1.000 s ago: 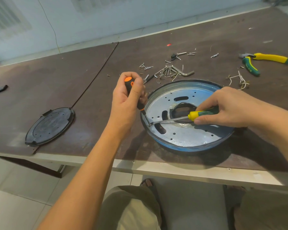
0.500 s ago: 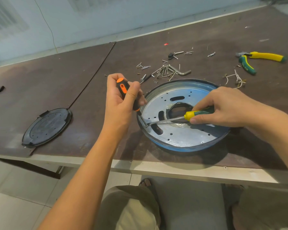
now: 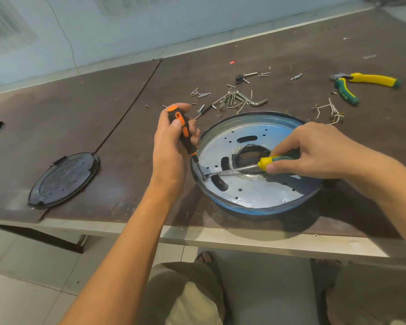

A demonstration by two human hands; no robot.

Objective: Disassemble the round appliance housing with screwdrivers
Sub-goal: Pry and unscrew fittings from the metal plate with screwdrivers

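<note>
- On the table point(image 3: 103, 102), near its front edge, lies the round housing point(image 3: 256, 191), hollow side up.
- The left hand point(image 3: 169, 156) grips an orange-black screwdriver point(image 3: 183, 132), tip at the housing's left inner rim.
- The right hand point(image 3: 319, 151) grips a yellow-green screwdriver point(image 3: 267, 161), shaft across the plate, tips close together.
- Behind: screws point(image 3: 230, 99), pliers point(image 3: 366, 80); left: black lid point(image 3: 63, 180).

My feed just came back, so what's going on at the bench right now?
A person is working on the round metal housing on the table with two screwdrivers. The left hand grips an orange-and-black screwdriver held steeply, and the right hand grips a yellow-and-green screwdriver laid nearly flat across it. Both tips meet at the housing's left inner edge. A black round cover lies apart to the left, with loose screws, hex keys and pliers behind.
</note>
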